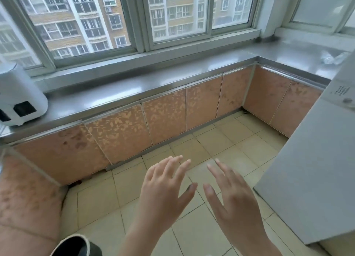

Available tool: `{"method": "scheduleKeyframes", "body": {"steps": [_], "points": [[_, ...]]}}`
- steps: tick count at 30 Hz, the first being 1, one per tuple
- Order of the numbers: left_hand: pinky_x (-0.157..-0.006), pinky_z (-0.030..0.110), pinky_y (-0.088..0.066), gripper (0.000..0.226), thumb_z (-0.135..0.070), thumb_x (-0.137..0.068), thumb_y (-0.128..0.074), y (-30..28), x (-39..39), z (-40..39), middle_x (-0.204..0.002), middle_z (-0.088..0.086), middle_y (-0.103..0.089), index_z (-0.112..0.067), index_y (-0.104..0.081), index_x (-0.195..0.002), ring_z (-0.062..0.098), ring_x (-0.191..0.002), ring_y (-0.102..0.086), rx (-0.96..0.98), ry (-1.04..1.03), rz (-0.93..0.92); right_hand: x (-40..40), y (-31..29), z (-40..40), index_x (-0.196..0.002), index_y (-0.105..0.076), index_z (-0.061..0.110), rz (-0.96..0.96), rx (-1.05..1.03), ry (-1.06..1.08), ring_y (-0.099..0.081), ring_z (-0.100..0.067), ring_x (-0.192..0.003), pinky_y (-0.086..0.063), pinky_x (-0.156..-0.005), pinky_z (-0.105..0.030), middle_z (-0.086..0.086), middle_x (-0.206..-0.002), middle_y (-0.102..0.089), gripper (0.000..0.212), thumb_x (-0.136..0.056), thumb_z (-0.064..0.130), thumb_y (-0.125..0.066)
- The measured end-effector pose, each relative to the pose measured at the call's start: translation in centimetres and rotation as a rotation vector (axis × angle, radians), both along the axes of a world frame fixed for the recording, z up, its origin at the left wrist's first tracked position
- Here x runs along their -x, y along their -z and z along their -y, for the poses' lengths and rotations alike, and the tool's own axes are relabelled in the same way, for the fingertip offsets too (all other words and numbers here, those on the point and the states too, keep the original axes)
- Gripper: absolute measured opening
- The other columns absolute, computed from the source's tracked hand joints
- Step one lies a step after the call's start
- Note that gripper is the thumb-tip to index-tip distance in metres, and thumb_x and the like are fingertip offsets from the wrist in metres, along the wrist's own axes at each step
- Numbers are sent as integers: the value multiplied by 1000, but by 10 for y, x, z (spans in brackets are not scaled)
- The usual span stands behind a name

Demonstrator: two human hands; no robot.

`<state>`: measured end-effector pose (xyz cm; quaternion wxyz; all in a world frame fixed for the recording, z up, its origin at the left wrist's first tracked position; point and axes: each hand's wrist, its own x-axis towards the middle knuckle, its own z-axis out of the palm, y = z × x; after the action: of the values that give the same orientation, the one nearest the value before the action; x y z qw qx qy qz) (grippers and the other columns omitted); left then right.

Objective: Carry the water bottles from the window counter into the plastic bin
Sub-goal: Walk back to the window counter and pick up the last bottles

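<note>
Head view, looking down into a kitchen corner. Landmark for all positions: the grey stainless-steel window counter, an L-shaped run below the sliding windows.

Left hand: raised over the cream tiled floor, in front of the counter and well apart from it. Back of hand up, fingers spread and straight, holding nothing.

Right hand: just beside the left hand, same height, also in front of the counter. Fingers spread and relaxed, holding nothing. The two thumbs point at each other but do not touch.

Clear plastic water bottles: lying on the right-hand leg of the counter, at its far end, close to the frame edge. Blurred; count cannot be told. Both hands are well apart from them.

On the counter's left end: a white rounded plastic appliance with two dark square openings on its front.

Under the counter: pink cabinet doors with a pale leaf pattern, metal-edged, all closed.

To the right, in front of the counter's right leg: a tall white appliance, its top partly hiding the bottles' end of the counter.
</note>
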<state>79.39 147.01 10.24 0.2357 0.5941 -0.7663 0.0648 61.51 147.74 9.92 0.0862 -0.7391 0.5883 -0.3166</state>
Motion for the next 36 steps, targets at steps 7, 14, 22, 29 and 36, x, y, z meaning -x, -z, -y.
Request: {"method": "scheduleKeyframes", "body": {"steps": [7,14,22,29,36], "points": [[-98,42,-48,54,-56,-89,-46,-6,42,111,-131,-5,-65,-25,-64,-129,24,-121,-61,-31,34,15,47,-11,104,-131,-57,25,-6,7,57,-52,-18,-124,-47,-98,-40,2,-140,-54,49,-94,48,-35],[-99,43,-47,57,-58,-87,-46,0,70,228,-131,-6,-64,-25,-64,-130,22,-123,-60,-61,101,41,78,-11,207,-132,-56,26,-15,5,120,-51,-17,-124,-38,-102,-32,3,-140,-54,58,-97,55,-21],[-104,39,-32,56,-57,-84,-48,12,106,407,-126,-6,-67,-24,-67,-125,20,-116,-65,-32,219,36,106,-3,359,-134,-53,29,-15,-46,226,-49,-14,-126,-46,-100,-41,6,-143,-50,56,-95,58,-24],[-103,41,-38,56,-55,-82,-49,-7,142,548,-124,-6,-69,-24,-69,-124,20,-116,-66,18,338,29,133,-13,477,-128,-60,24,-51,39,373,-45,-13,-122,-52,-93,-45,1,-137,-57,60,-98,56,-20],[-102,39,-35,54,-54,-85,-49,-3,181,645,-125,-6,-69,-23,-68,-125,20,-117,-65,34,406,-4,162,-7,571,-133,-55,26,-47,-10,418,-46,-14,-126,-47,-98,-44,3,-142,-52,59,-97,56,-19]]}}
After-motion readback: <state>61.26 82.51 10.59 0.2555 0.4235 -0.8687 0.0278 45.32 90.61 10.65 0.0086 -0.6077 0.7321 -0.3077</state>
